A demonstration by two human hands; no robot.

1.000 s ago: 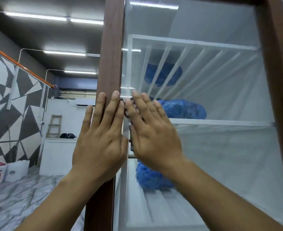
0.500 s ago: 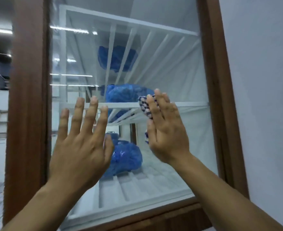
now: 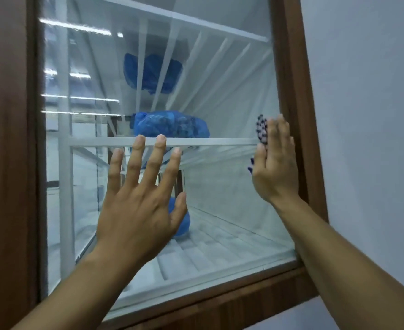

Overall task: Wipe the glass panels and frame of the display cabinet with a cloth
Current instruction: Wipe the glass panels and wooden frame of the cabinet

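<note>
Up at the right edge of the pane, the right hand (image 3: 275, 163) lies flat, fingers straight and close together, pressing the cloth (image 3: 260, 129) onto the glass panel (image 3: 231, 186). Only bits of the cloth peek out: a knobbly, dark-blue-and-white checked weave above the fingertips and a darker scrap by the thumb. The little-finger side sits just beside the brown, wood-grained frame (image 3: 296, 103), which runs down that edge and along the bottom.

Over to the left hand (image 3: 139, 201): wide open, fingers fanned, palm toward the middle of the glass, holding nothing. Whether it actually touches the pane, I cannot tell.

Behind the glass, a flat white shelf (image 3: 208, 141) crosses at fingertip height, with thin white slats fanning above it and a ribbed white slatted floor (image 3: 208, 246) below. Three blue bundles (image 3: 170, 125), crinkled and shiny like plastic, sit on different levels. Long bright reflections (image 3: 75, 26) streak the upper left of the glass. A smooth, pale wall (image 3: 367, 115) lies right of the frame.

And the change: half a second ago the cloth hand was working mid-pane; now it has swept across to the right edge. A second ago both hands sat side by side at the left post.
</note>
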